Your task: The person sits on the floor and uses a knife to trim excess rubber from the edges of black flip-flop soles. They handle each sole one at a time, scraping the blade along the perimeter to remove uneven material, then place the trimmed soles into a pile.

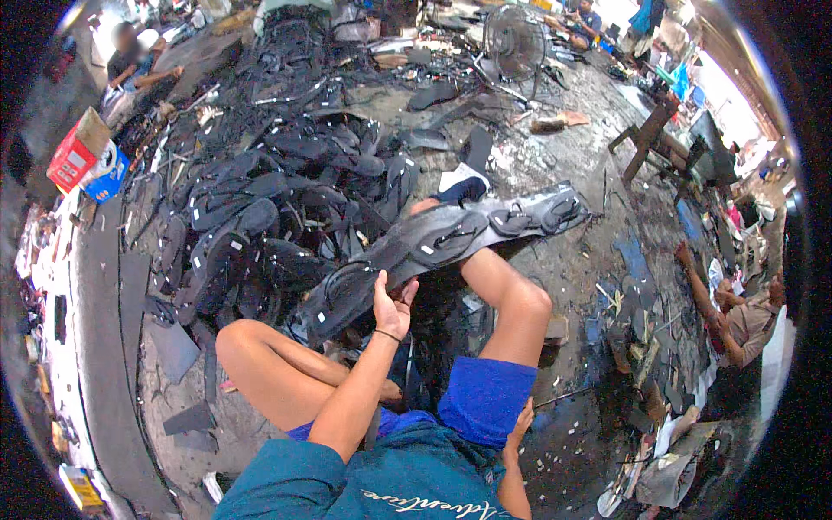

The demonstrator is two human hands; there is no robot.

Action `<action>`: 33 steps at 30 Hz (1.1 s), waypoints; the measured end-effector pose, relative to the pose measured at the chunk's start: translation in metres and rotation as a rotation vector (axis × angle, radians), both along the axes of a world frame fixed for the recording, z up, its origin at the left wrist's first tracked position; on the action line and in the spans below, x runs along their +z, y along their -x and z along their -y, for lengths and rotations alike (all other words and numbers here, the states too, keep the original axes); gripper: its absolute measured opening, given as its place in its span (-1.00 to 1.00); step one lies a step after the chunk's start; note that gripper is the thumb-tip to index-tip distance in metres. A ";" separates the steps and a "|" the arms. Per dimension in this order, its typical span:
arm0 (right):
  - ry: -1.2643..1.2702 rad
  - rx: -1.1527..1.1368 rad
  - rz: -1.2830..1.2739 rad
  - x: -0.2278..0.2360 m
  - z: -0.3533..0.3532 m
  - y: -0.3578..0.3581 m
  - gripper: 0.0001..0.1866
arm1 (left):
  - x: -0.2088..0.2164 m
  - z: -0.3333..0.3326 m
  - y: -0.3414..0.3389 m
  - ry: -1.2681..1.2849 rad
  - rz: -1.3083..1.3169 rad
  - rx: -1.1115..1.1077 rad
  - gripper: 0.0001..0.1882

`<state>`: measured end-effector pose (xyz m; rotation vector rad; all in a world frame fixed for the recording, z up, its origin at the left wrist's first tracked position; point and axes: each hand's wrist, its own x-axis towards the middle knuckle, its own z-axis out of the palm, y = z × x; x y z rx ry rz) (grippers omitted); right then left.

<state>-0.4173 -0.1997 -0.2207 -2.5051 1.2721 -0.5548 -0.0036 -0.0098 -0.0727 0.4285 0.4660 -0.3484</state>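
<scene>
A long grey strip (555,198) bearing several black flip-flops (449,237) lies slantwise in front of me, over my raised right shin. My left hand (394,308) is at its near edge, palm turned up, thumb and fingers apart and nothing visible in the palm. Whether the fingertips press on the strip I cannot tell. Low beside my right thigh is my right hand (518,426), partly hidden by the thigh and shirt. A thin dark rod (562,399) runs outward from near its fingertips; the grip itself is not clear.
A big heap of black flip-flops (260,208) covers the floor to the left and ahead. Farther off stand a fan (514,48), a brush (559,121) and a wooden stool (650,139). A red and blue box (91,160) is at left. Other people sit at the right (750,325) and far left.
</scene>
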 end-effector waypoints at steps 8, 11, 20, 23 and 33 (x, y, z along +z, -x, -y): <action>-0.884 -0.164 0.725 0.171 0.022 -0.077 -0.65 | -0.006 -0.008 -0.005 -0.392 -0.009 -0.163 -0.61; -0.854 0.115 0.790 0.220 0.029 -0.086 -0.55 | -0.010 -0.001 -0.008 -0.357 0.037 -0.164 -0.64; -1.256 0.371 0.537 0.265 -0.072 -0.239 -0.58 | -0.015 -0.007 -0.013 -0.380 0.048 -0.260 -0.62; -0.951 0.407 0.091 0.227 -0.097 -0.258 -0.58 | -0.004 0.001 -0.011 -0.438 -0.031 -0.284 -0.64; -0.665 0.584 0.060 0.185 -0.118 -0.285 -0.73 | 0.015 -0.008 -0.008 -0.351 -0.027 -0.363 -0.61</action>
